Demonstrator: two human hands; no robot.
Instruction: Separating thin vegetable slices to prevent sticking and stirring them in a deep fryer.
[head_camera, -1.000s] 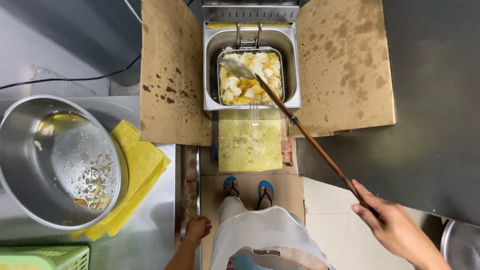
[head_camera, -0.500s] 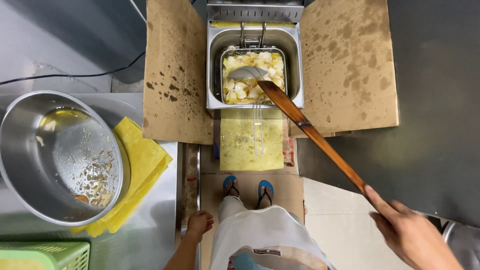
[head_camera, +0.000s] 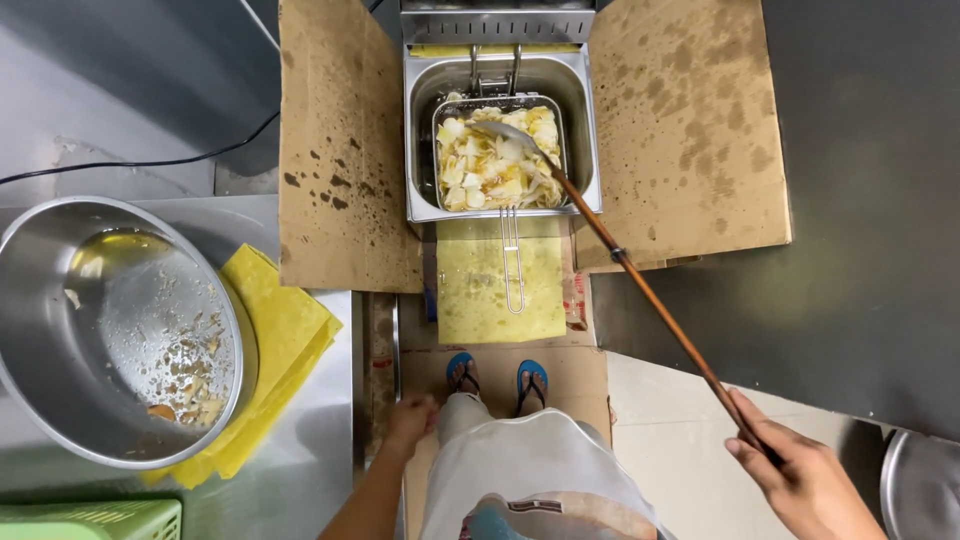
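1. Right hand (head_camera: 800, 478) was closed around the end of a long wooden-handled skimmer (head_camera: 640, 285), fingers wrapped on the shaft. Left hand (head_camera: 412, 418) hung loosely curled in front of the fryer, holding nothing; whether it touched the counter edge could not be told.
2. Skimmer's metal head lay in the wire fry basket (head_camera: 500, 150), among pale yellow chips inside the steel fryer (head_camera: 585, 130).
3. Surface: the fryer stood low, between two oil-spotted cardboard sheets, one to its left (head_camera: 340, 150) and one to its right (head_camera: 690, 130). Dark grey floor lay right of the fryer. A yellowed, oil-soaked sheet (head_camera: 480, 290) lay in front of the fryer, under the basket handle; feet in blue sandals (head_camera: 497, 375) stood just in front of that.
4. Left of the fryer, a steel counter (head_camera: 310, 470) carried a large metal bowl (head_camera: 110, 330) with crumbs, resting on folded yellow cloths (head_camera: 285, 335).
5. Change from the earlier frames: the skimmer head had moved from the basket's left side toward its upper middle, and the right hand had shifted slightly.
6. A green crate corner (head_camera: 90, 520) sat at the counter's near edge, farthest from the fryer.
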